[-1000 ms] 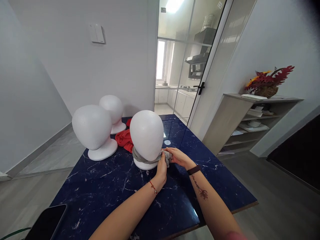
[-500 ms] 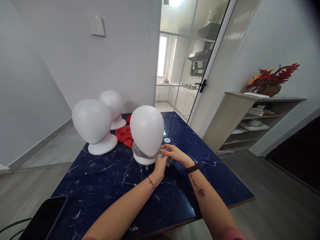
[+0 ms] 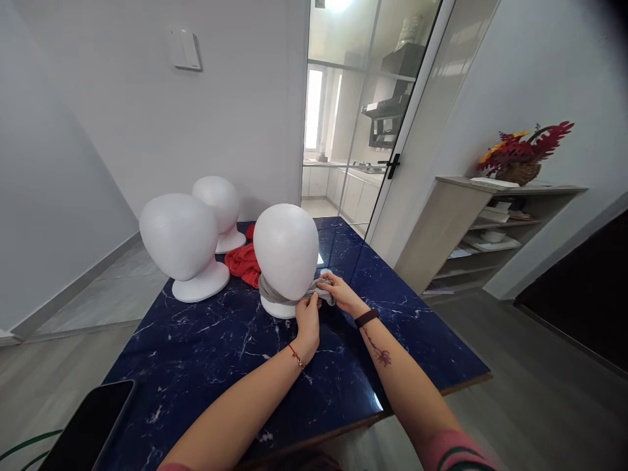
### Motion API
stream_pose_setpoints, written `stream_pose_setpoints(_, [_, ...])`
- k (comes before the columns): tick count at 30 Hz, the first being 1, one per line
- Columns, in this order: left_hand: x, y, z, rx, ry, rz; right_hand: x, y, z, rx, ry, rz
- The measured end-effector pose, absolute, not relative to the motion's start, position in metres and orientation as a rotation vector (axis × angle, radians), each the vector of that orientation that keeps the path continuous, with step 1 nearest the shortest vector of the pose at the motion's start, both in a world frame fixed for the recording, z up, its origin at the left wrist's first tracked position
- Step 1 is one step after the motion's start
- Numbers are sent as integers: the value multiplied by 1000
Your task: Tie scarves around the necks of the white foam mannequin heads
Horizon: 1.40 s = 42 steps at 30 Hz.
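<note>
A white foam mannequin head (image 3: 286, 248) stands upright on the table, and a grey scarf (image 3: 273, 295) is wrapped around its neck. At the right side of the neck my left hand (image 3: 308, 317) pinches the scarf, its fingertips just under the head's chin. My right hand (image 3: 340, 293) grips the scarf's bunched end slightly farther right, fingers closed over the fabric. Part of the scarf behind the neck is hidden by the head.
Two more foam heads (image 3: 179, 239) (image 3: 217, 204) stand at the left. A red cloth (image 3: 244, 264) lies crumpled between them and the wrapped head. A phone (image 3: 88, 425) rests at the near left corner of the dark blue marbled table (image 3: 210, 353). A shelf unit (image 3: 432, 222) stands at the right.
My hands have moved apart a little: the left has shifted left, and more grey fabric shows between them. The whole view has shifted slightly.
</note>
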<state>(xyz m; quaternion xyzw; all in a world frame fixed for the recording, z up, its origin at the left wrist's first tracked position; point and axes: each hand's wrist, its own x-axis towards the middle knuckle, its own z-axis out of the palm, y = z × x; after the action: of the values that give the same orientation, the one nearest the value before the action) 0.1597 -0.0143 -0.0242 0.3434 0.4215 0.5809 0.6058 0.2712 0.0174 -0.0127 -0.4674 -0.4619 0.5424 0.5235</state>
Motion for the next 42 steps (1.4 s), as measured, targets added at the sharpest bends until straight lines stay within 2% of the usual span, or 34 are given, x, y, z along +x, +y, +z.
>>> stream_pose_setpoints(4, [157,-13,-20,724,1010,1359,280,14,-7,-1028,-1103,1652])
stream_pose_setpoints(8, [156,-14,-17,638,986,1385,289,9,-3,-962,-1211,1781])
stream_pose_setpoints(14, [155,-19,-7,390,860,1334,282,12,-10,-1055,-1143,1752])
stream_pose_setpoints(20, [153,-22,7,246,797,1266,257,22,-24,-1305,-1098,1267])
stream_pose_setpoints(25, [151,-21,10,230,824,1182,256,25,-27,-1322,-1088,1056])
stream_pose_setpoints(29, [150,-20,10,234,838,1106,258,19,-18,-1267,-1138,1147])
stream_pose_setpoints(35, [152,-19,6,268,837,1022,252,17,-15,-1256,-934,1507])
stream_pose_setpoints(42, [154,-27,7,313,858,1045,249,29,-22,-1280,-863,1581])
